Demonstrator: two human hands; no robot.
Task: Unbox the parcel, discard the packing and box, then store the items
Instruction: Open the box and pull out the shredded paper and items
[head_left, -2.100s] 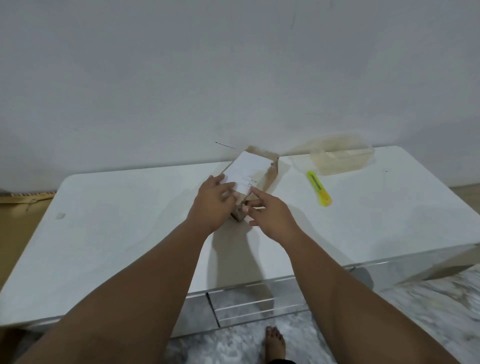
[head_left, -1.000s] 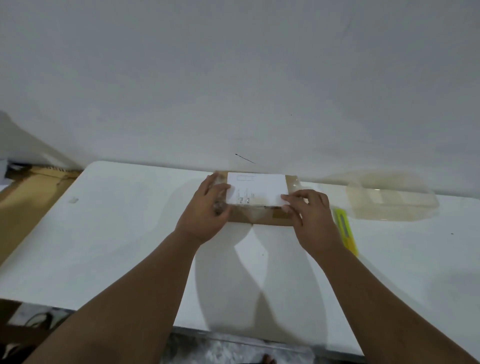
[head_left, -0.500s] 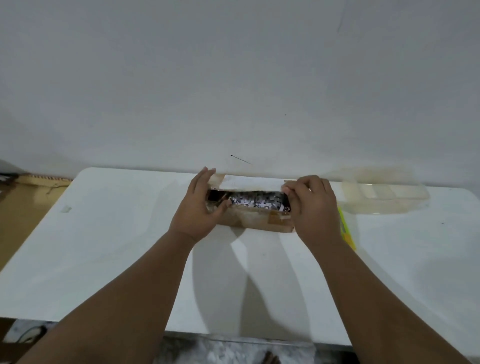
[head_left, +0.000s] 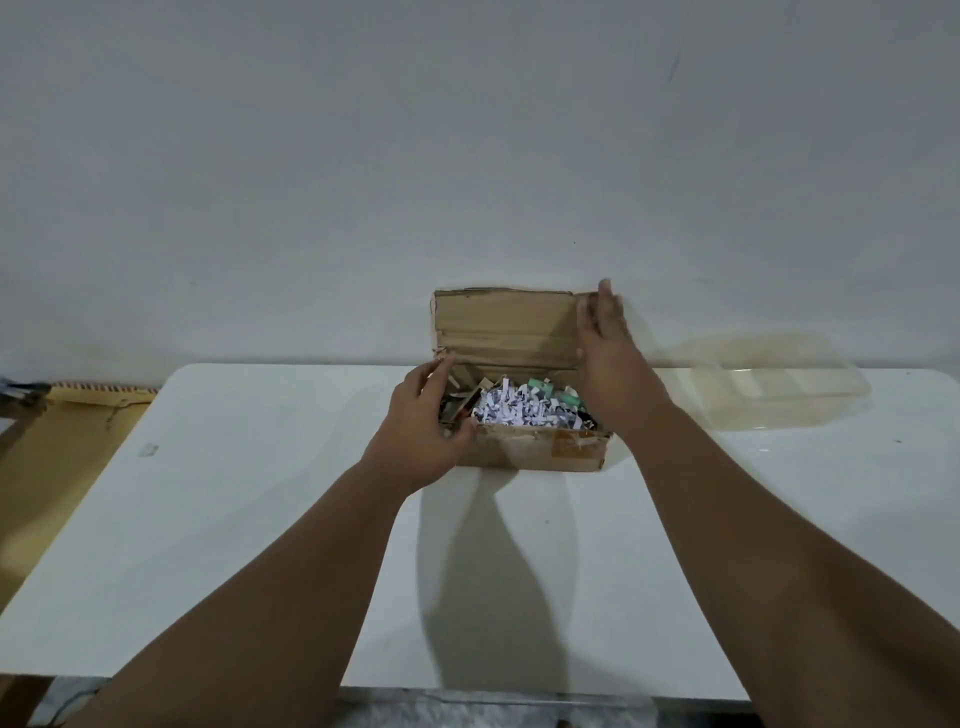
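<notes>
The cardboard box (head_left: 535, 453) sits on the far middle of the white table (head_left: 260, 519), close to the wall (head_left: 467, 156). Its lid (head_left: 504, 327) stands raised, nearly upright in front of the wall. The box is filled with white shredded paper (head_left: 511, 409) carrying dark print. Pale green pieces (head_left: 540, 388) show among the shreds toward the far right, and dark items lie at the left end and along the near right. What these are cannot be told. Brown tape strips cross the box's near wall.

The left hand (head_left: 421, 431) grips the left end of the box, fingers curled over the rim and the thumb on the near wall. The right hand (head_left: 605, 364) is spread flat, its fingers pointing up along the right end of the raised lid and touching it. They are blurred.

A clear plastic container (head_left: 779, 387) stands to the right, well apart from the box, at the far edge of the table. Left of the table lies a brown cardboard sheet (head_left: 67, 447).
</notes>
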